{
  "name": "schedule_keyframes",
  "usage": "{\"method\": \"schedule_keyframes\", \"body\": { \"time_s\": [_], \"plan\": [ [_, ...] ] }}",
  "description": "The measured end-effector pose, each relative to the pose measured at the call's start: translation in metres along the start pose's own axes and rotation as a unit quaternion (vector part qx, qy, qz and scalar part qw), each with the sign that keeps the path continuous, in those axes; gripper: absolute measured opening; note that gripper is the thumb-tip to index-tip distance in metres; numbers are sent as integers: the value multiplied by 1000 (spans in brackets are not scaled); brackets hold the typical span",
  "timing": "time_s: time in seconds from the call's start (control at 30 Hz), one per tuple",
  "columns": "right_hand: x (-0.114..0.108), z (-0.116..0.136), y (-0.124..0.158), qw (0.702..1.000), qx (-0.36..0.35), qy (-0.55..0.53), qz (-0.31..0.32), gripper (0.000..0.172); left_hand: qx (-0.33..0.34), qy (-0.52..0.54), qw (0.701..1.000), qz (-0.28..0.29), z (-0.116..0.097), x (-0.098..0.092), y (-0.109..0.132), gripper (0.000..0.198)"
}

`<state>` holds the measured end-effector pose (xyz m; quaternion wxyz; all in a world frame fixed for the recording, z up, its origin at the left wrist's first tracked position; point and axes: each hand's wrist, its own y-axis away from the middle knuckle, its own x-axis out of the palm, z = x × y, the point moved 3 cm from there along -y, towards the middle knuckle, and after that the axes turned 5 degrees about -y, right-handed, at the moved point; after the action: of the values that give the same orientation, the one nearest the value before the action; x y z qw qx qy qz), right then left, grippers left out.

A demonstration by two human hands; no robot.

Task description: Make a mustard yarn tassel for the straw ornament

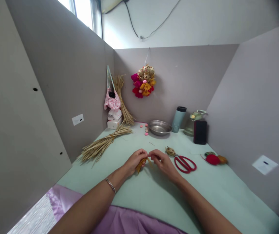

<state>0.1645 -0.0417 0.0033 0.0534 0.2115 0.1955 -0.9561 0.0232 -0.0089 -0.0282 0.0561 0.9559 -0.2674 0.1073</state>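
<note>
My left hand [136,160], a silver bangle on its wrist, is closed around a mustard-yellow yarn tassel [140,165] whose loose ends hang below the fingers. Thumb and finger of my right hand [163,163] are pinched together right beside it. A yellow strand shows between the two hands, and the fingers partly hide what the right hand pinches. Just right of that hand lie red-handled scissors [185,164], with a small woven straw ball [170,151] by their blades.
Straw bundles lie [102,144] and stand [123,100] at the left. Behind are pink pieces [146,130], a steel bowl [160,127], a tumbler [178,119], a jug [189,128] and a dark phone [200,132]. Red yarn [212,159] lies right. Tassels [144,84] hang on the wall.
</note>
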Motion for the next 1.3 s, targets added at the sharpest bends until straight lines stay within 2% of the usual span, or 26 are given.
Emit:
{"method": "schedule_keyframes", "body": {
  "time_s": [0.17,0.37,0.53,0.67,0.77,0.87,0.97,1.13,1.2,1.3],
  "plan": [
    [3,-3,3,991,-49,126,0,26,-11,2,1000,-4,1,-1,-1,22],
    [3,-2,5,967,-59,245,24,32,-17,1,1000,-12,4,-3,-3,24],
    [7,1,6,947,-30,319,39,32,-24,-7,1000,-16,3,-2,-2,25],
    [0,-6,5,939,29,342,18,28,-22,-12,1000,-18,4,-2,-2,27],
    [-10,-13,3,945,71,320,-6,25,-15,-14,1000,-15,4,-2,-4,28],
    [-17,-12,-1,963,90,252,-11,28,-9,-18,1000,-10,5,-2,-4,29],
    [-13,-3,-3,985,85,147,17,38,-6,-29,1000,-5,6,-1,-4,29],
    [1,4,0,994,90,-2,69,36,1,-47,999,9,7,0,-3,26],
    [1,1,-1,992,99,-47,60,34,-1,-48,999,8,8,-1,-4,25],
    [-5,-5,-3,989,111,-97,12,27,-2,-48,999,5,9,-2,-4,25]
  ]
}}
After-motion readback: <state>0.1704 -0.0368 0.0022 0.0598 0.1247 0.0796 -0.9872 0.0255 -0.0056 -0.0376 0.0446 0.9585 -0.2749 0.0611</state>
